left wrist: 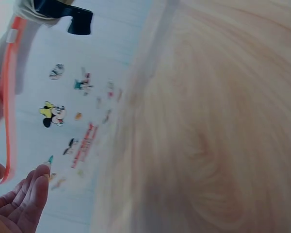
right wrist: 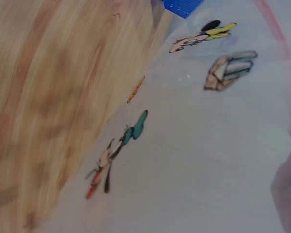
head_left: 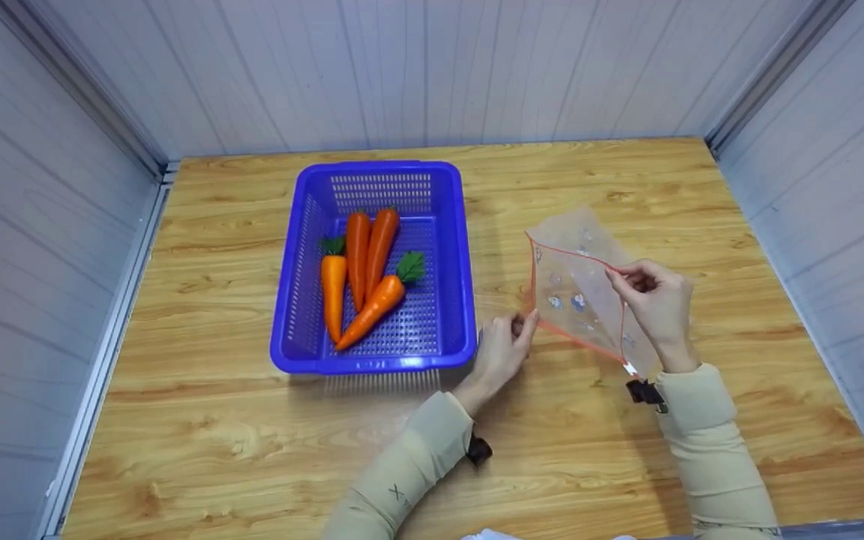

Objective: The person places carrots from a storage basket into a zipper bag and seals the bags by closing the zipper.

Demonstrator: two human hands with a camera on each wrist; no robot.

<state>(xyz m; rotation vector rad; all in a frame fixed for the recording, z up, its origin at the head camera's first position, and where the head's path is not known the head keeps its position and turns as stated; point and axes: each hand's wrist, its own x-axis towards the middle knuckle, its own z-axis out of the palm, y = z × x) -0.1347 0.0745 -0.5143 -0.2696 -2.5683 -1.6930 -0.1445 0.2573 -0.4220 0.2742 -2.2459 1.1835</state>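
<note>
- Evidently, the left hand (head_left: 503,349) pinches the bag (head_left: 582,292) at its red rim (head_left: 582,341), on the side toward the basket (head_left: 376,365).
- Right hand (head_left: 657,304): thumb and forefinger together on another part of that rim, whose sides stand apart there, so that the mouth gapes.
- Bag: translucent, with cartoon prints (left wrist: 53,115), held above the right half of the desk (head_left: 199,300). Its rim runs aslant, from far left to near right, where a white slider (head_left: 630,368) sits; the body spreads toward the far right corner.
- Key relation: the basket lies left of both hands, its long axis running far to near; its near right corner is just beside the left hand, the nearer of the two.
- Contents: four carrots (head_left: 381,244) lie inside, tips toward the near edge, one slanting with its leafy end rightward.
- Surround: pale walls (head_left: 402,75) line the desk's far, left and right edges.
</note>
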